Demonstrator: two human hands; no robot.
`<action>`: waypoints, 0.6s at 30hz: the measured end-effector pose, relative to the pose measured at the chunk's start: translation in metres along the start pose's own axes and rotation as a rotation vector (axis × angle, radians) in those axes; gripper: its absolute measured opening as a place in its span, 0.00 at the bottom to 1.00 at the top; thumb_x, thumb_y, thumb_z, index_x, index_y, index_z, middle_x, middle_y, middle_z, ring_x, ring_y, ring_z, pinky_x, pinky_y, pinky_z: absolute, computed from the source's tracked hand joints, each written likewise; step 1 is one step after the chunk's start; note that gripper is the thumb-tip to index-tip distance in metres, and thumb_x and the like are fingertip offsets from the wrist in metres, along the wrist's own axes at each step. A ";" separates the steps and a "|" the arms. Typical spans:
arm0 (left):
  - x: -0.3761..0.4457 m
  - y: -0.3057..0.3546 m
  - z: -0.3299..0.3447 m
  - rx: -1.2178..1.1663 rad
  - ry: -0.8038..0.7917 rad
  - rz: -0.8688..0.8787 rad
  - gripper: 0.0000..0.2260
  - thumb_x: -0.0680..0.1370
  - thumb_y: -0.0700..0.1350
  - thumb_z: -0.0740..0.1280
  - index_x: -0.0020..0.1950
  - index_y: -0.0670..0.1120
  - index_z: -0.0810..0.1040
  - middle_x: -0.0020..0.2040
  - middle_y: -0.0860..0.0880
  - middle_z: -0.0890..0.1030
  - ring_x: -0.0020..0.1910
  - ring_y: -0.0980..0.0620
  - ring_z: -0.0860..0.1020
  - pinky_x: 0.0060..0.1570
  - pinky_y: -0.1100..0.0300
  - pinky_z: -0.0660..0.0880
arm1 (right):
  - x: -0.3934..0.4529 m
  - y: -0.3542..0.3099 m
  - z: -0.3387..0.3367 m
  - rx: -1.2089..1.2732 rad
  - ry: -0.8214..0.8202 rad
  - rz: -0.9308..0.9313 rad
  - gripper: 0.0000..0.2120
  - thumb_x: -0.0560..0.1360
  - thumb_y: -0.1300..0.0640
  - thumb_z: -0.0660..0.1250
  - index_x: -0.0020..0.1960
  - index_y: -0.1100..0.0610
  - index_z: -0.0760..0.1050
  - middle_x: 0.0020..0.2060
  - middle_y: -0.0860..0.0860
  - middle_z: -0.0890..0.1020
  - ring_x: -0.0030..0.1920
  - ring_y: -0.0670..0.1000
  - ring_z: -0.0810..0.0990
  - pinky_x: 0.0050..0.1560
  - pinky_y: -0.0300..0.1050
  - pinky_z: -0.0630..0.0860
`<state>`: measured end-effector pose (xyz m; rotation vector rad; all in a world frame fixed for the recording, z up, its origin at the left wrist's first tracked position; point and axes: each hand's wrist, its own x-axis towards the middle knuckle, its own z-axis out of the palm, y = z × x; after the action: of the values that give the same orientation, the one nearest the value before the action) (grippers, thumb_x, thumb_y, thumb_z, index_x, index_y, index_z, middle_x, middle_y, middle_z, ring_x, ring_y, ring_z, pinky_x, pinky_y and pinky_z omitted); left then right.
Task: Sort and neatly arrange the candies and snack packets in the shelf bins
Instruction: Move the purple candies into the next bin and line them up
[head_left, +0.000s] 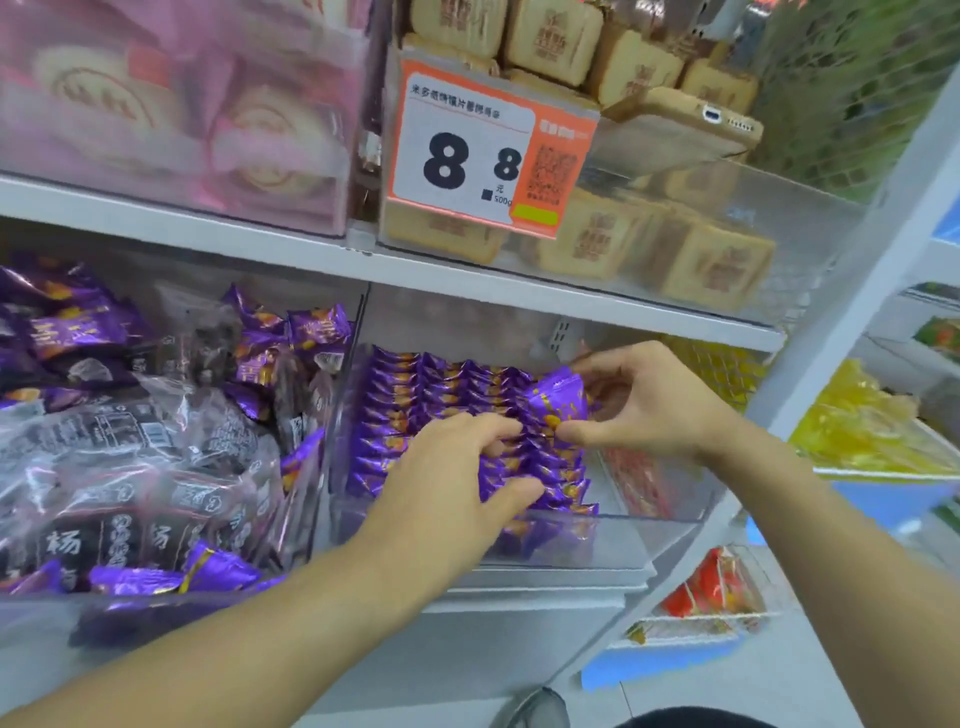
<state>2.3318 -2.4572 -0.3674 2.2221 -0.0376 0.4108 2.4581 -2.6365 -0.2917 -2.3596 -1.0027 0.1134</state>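
Two bare forearms reach up from the bottom edge into a clear plastic shelf bin (613, 519) on the middle shelf. That bin holds small purple foil candy packets (415, 395) packed in tidy overlapping rows. Over the front rows, the left hand (447, 478) lies palm down, its fingers curled into the packets and its thumb tucked against their near edge. Further back and to the right, the right hand (649, 400) pinches one purple packet with orange print (558, 397) between thumb and fingers, holding it tilted just above the rows.

Left of this bin, a second clear bin (47, 608) is heaped with loose purple packets and grey-black wrapped snack packets (130, 441) in no order. On the shelf above sit tan square pastries (722, 265) behind an orange-and-white price tag (488, 145), with pink-wrapped round cakes (171, 109) to their left. Yellow packets (862, 421) and red packets (711, 582) fill bins at the right.
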 end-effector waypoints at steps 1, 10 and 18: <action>0.000 -0.003 0.003 0.078 -0.044 0.027 0.18 0.72 0.57 0.73 0.61 0.57 0.78 0.51 0.60 0.78 0.53 0.60 0.73 0.59 0.64 0.68 | 0.007 0.010 -0.005 -0.145 0.008 0.022 0.15 0.65 0.56 0.81 0.47 0.45 0.81 0.36 0.45 0.84 0.35 0.38 0.78 0.43 0.41 0.78; 0.008 -0.016 0.008 0.096 -0.136 -0.039 0.11 0.68 0.54 0.78 0.34 0.54 0.77 0.32 0.60 0.77 0.36 0.61 0.76 0.43 0.57 0.78 | 0.075 0.096 -0.026 -0.548 -0.148 0.172 0.21 0.60 0.52 0.82 0.47 0.50 0.77 0.40 0.46 0.80 0.47 0.55 0.82 0.46 0.48 0.77; 0.012 -0.021 0.005 -0.012 -0.197 -0.089 0.08 0.67 0.50 0.79 0.34 0.51 0.82 0.28 0.57 0.81 0.30 0.63 0.78 0.35 0.64 0.76 | 0.098 0.104 0.000 -0.695 -0.339 0.331 0.31 0.59 0.54 0.85 0.58 0.58 0.79 0.51 0.54 0.81 0.51 0.55 0.79 0.47 0.43 0.76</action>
<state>2.3481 -2.4464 -0.3823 2.2360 -0.0460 0.1419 2.5940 -2.6276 -0.3334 -3.2199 -0.8816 0.3480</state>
